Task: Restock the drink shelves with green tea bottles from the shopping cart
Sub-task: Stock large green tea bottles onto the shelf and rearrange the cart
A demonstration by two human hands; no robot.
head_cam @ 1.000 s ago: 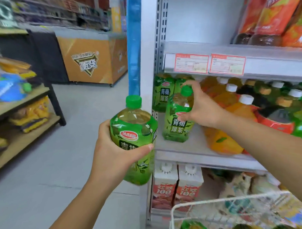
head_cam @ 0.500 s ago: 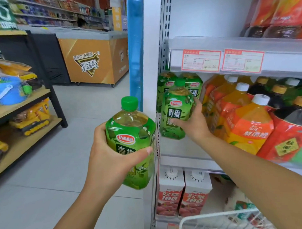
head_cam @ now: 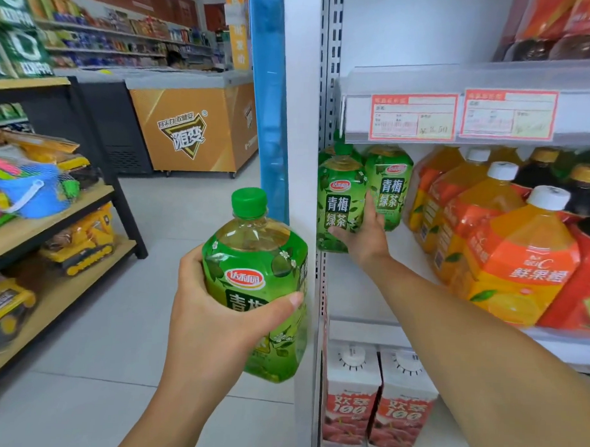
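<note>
At drink aisle, middle shelf: your right hand grips green tea bottle, apparently setting it at left end. Your left hand grips second bottle, likely next; release right first.

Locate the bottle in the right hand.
Head view, centre: green tea bottle at the drink shelf's left end, gripped by the right hand, beside a second tea bottle.
</note>
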